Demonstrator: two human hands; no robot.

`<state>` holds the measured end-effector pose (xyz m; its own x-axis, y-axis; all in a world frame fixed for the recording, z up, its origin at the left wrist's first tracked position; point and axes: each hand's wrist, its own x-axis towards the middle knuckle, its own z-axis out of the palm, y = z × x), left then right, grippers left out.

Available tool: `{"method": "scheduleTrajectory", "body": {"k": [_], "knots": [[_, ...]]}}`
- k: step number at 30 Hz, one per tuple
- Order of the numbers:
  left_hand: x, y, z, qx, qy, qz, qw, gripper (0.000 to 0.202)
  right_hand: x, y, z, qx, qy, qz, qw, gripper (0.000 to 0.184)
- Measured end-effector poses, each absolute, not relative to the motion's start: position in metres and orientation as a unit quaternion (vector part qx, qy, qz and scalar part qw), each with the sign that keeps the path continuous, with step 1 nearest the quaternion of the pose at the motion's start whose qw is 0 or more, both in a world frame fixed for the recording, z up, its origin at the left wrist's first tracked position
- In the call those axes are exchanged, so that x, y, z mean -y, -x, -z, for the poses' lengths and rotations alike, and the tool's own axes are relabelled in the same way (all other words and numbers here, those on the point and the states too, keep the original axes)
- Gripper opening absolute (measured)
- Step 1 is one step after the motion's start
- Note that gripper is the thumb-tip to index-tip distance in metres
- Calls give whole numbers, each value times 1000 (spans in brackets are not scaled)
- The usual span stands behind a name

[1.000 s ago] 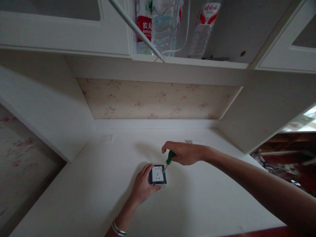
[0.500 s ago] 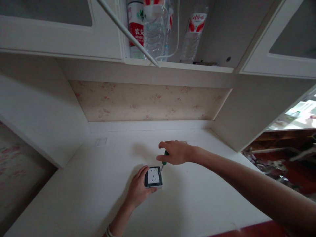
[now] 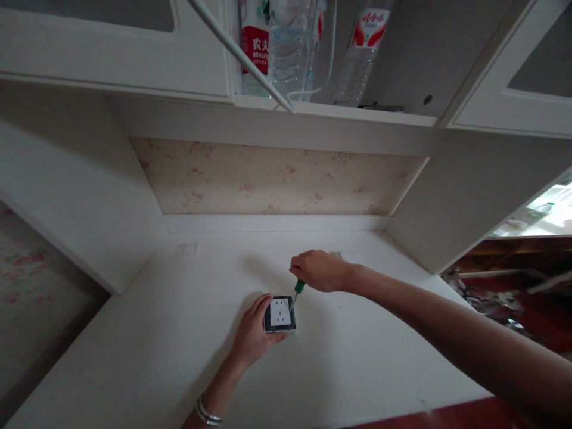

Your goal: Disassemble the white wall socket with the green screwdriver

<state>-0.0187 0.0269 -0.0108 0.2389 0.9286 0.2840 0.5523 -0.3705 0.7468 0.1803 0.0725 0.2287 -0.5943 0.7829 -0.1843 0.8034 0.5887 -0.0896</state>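
Observation:
A wall socket (image 3: 280,313) with a white face and dark frame lies flat on the white desk (image 3: 170,333). My left hand (image 3: 252,336) grips its left and near edges, thumb along the side. My right hand (image 3: 318,270) is closed round a green-handled screwdriver (image 3: 298,289), held nearly upright. Its metal tip touches the socket's right edge. Most of the handle is hidden inside my fist.
An open shelf above holds clear water bottles (image 3: 292,47) and a red-labelled bottle (image 3: 364,53), with a white rod (image 3: 243,56) slanting in front. Floral wallpaper (image 3: 277,179) backs the alcove. White side panels flank the desk. Clutter lies on the floor at right (image 3: 496,298).
My right hand has closed tighter round the screwdriver and stands more upright over the socket's right edge. The left hand keeps its hold. The camera has shifted slightly.

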Motion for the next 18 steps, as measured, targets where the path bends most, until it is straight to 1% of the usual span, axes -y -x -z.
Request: {"method": "scheduleTrajectory", "body": {"k": [1, 2, 3, 5, 7, 9, 11, 12, 13, 14, 15, 17, 18], "knots": [[-27, 19, 11, -497, -744, -364, 258, 86, -73, -182, -229, -903, -414, 102, 55, 25], [-27, 19, 11, -496, -745, -365, 257, 86, -73, -184, -229, -914, -384, 126, 47, 25], [-27, 19, 10, -494, -746, -366, 256, 86, -74, -186, -228, -918, -366, 144, 44, 32], [-27, 19, 10, -492, -747, -367, 255, 87, -74, -189, -227, -909, -388, 145, 48, 42], [-27, 19, 9, -491, -748, -367, 254, 87, -75, -191, -225, -884, -452, 106, 54, 38], [-27, 19, 9, -492, -747, -367, 253, 86, -74, -190, -223, -877, -472, 80, 52, 31], [-27, 19, 10, -493, -748, -367, 252, 87, -73, -189, -223, -901, -418, 105, 44, 24], [-27, 19, 11, -493, -748, -366, 253, 87, -72, -188, -224, -913, -386, 128, 39, 25], [-27, 19, 11, -492, -748, -367, 252, 88, -71, -187, -224, -917, -368, 148, 35, 32], [-28, 19, 12, -491, -748, -368, 252, 88, -71, -186, -225, -914, -372, 157, 34, 39], [-28, 19, 12, -491, -748, -369, 252, 88, -70, -184, -225, -905, -396, 151, 36, 39], [-28, 20, 12, -494, -746, -368, 254, 88, -70, -182, -225, -883, -453, 114, 46, 30], [-28, 20, 12, -495, -745, -366, 256, 88, -70, -181, -225, -879, -463, 101, 46, 28]]}}
